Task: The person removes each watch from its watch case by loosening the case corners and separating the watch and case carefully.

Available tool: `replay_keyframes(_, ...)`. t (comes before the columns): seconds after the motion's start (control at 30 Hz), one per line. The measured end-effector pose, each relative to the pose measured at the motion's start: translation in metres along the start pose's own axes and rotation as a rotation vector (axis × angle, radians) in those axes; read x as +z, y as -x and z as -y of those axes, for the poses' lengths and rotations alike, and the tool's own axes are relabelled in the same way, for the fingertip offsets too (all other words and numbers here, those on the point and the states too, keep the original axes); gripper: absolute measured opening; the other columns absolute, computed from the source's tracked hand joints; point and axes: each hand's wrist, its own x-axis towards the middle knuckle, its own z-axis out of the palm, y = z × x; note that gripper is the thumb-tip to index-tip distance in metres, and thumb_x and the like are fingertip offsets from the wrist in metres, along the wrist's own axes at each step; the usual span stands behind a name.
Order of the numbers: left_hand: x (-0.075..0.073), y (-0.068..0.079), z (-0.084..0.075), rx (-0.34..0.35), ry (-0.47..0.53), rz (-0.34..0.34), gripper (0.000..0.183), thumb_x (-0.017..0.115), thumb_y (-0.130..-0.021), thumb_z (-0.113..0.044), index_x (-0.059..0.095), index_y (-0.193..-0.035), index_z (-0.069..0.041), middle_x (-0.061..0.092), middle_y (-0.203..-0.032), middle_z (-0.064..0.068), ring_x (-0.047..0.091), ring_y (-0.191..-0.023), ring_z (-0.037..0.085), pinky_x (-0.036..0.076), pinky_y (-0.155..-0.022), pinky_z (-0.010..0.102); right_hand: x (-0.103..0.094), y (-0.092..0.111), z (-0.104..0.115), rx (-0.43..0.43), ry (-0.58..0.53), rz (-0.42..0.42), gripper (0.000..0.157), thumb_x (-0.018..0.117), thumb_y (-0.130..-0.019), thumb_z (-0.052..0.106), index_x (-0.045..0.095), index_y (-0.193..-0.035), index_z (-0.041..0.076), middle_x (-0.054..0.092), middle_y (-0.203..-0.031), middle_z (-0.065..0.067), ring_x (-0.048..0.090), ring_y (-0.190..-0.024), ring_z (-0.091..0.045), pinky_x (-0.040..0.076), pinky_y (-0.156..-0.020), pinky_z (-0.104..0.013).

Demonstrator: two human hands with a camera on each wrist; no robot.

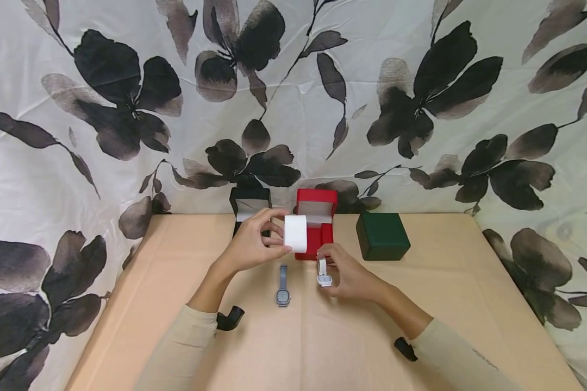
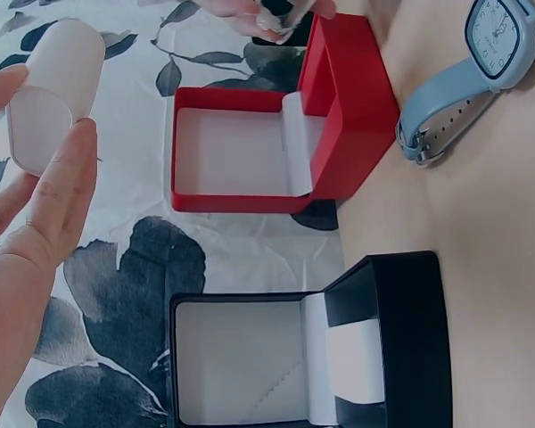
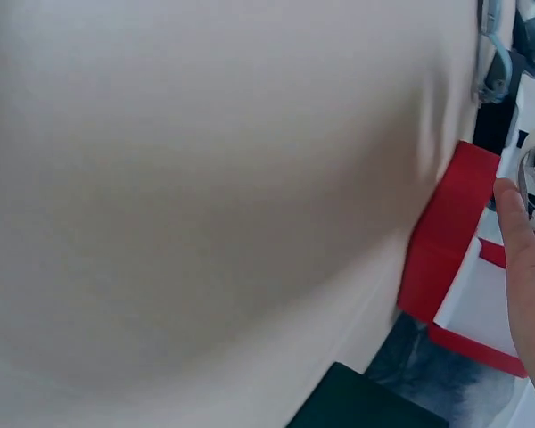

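Observation:
In the head view my left hand (image 1: 247, 247) pinches a white watch cushion (image 1: 295, 234) between thumb and fingers, raised in front of the red watch box (image 1: 317, 196). The left wrist view shows the smooth rounded cushion (image 2: 61, 85) at upper left. My right hand (image 1: 354, 276) grips a white wristwatch (image 1: 324, 278) by its strap, just in front of that box, dial toward the head camera. The red box stands with its lid up, its red inside partly visible. Between my hands, a blue-grey wristwatch (image 1: 283, 290) lies on the table.
A black watch box (image 1: 249, 196) stands open behind my left hand, with a white cushion (image 2: 357, 361) inside. To the right sits a closed green box (image 1: 383, 236). Floral cloth (image 1: 323, 108) hangs behind the beige table (image 1: 450, 271).

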Motion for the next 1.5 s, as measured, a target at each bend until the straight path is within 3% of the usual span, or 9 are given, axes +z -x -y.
replay_keyframes(0.17, 0.001, 0.000, 0.001, -0.014, -0.001, 0.002, 0.067, 0.086, -0.076, 0.003, 0.058, -0.136, -0.007, 0.058, -0.126, 0.011, 0.070, -0.098, 0.027, 0.064, -0.079, 0.032, 0.007, 0.000, -0.005, -0.026, 0.040, 0.016, 0.075, 0.091, -0.073, 0.010, 0.048, -0.135, 0.007, 0.049, -0.139, -0.005, 0.051, -0.127, -0.022, 0.056, -0.104, -0.046)
replay_keyframes(0.43, 0.000, -0.002, 0.002, -0.020, -0.020, 0.001, 0.067, 0.087, -0.076, 0.002, 0.058, -0.137, -0.007, 0.059, -0.125, 0.011, 0.071, -0.098, 0.025, 0.064, -0.079, 0.032, 0.017, 0.001, -0.007, 0.014, 0.128, 0.054, 0.073, 0.092, -0.073, 0.021, 0.051, -0.132, 0.012, 0.049, -0.140, 0.001, 0.043, -0.131, -0.018, 0.055, -0.104, -0.041)
replay_keyframes(0.67, -0.003, -0.001, 0.006, -0.006, -0.025, 0.008, 0.069, 0.088, -0.076, 0.004, 0.058, -0.137, -0.008, 0.059, -0.125, 0.010, 0.071, -0.099, 0.027, 0.064, -0.082, 0.046, 0.025, -0.001, -0.008, 0.021, 0.108, 0.078, 0.073, 0.092, -0.074, 0.020, 0.049, -0.133, 0.010, 0.047, -0.137, 0.001, 0.043, -0.129, -0.016, 0.057, -0.102, -0.035)
replay_keyframes(0.93, -0.002, 0.001, 0.007, -0.013, -0.034, 0.012, 0.072, 0.088, -0.075, 0.004, 0.058, -0.139, -0.009, 0.059, -0.127, 0.010, 0.071, -0.100, 0.025, 0.064, -0.081, 0.034, 0.032, 0.003, -0.007, 0.034, 0.097, 0.087, 0.079, 0.094, -0.072, 0.019, 0.047, -0.134, 0.011, 0.045, -0.137, 0.001, 0.042, -0.131, -0.017, 0.058, -0.098, -0.029)
replay_keyframes(1.1, -0.002, 0.003, 0.008, -0.021, -0.045, 0.014, 0.072, 0.088, -0.076, 0.002, 0.057, -0.140, -0.006, 0.059, -0.125, 0.010, 0.072, -0.100, 0.025, 0.064, -0.082, 0.039, 0.033, 0.006, -0.006, 0.025, 0.130, 0.103, 0.085, 0.095, -0.071, 0.024, 0.045, -0.137, 0.010, 0.043, -0.144, -0.005, 0.039, -0.136, -0.019, 0.057, -0.102, -0.035)
replay_keyframes(1.23, -0.001, 0.003, 0.009, -0.025, -0.059, 0.016, 0.073, 0.089, -0.076, 0.001, 0.056, -0.141, -0.004, 0.059, -0.127, 0.010, 0.072, -0.101, 0.024, 0.064, -0.082, 0.036, 0.032, 0.009, -0.003, 0.026, 0.143, 0.106, 0.087, 0.096, -0.070, 0.027, 0.045, -0.139, 0.010, 0.041, -0.147, -0.007, 0.037, -0.139, -0.022, 0.057, -0.102, -0.037)
replay_keyframes(1.37, -0.001, 0.003, 0.010, -0.029, -0.064, 0.013, 0.073, 0.088, -0.076, 0.001, 0.056, -0.141, -0.004, 0.059, -0.127, 0.010, 0.072, -0.102, 0.024, 0.064, -0.083, 0.035, 0.031, 0.011, -0.001, 0.044, 0.143, 0.104, 0.087, 0.096, -0.070, 0.032, 0.047, -0.139, 0.011, 0.040, -0.148, -0.004, 0.037, -0.138, -0.020, 0.058, -0.101, -0.034)
replay_keyframes(1.5, 0.000, 0.002, 0.011, -0.042, -0.070, 0.012, 0.072, 0.088, -0.076, 0.001, 0.057, -0.140, -0.006, 0.059, -0.126, 0.011, 0.071, -0.103, 0.025, 0.064, -0.086, 0.042, 0.028, 0.014, 0.001, 0.076, 0.146, 0.088, 0.087, 0.095, -0.071, 0.036, 0.048, -0.140, 0.012, 0.039, -0.148, 0.000, 0.037, -0.137, -0.017, 0.058, -0.100, -0.033)
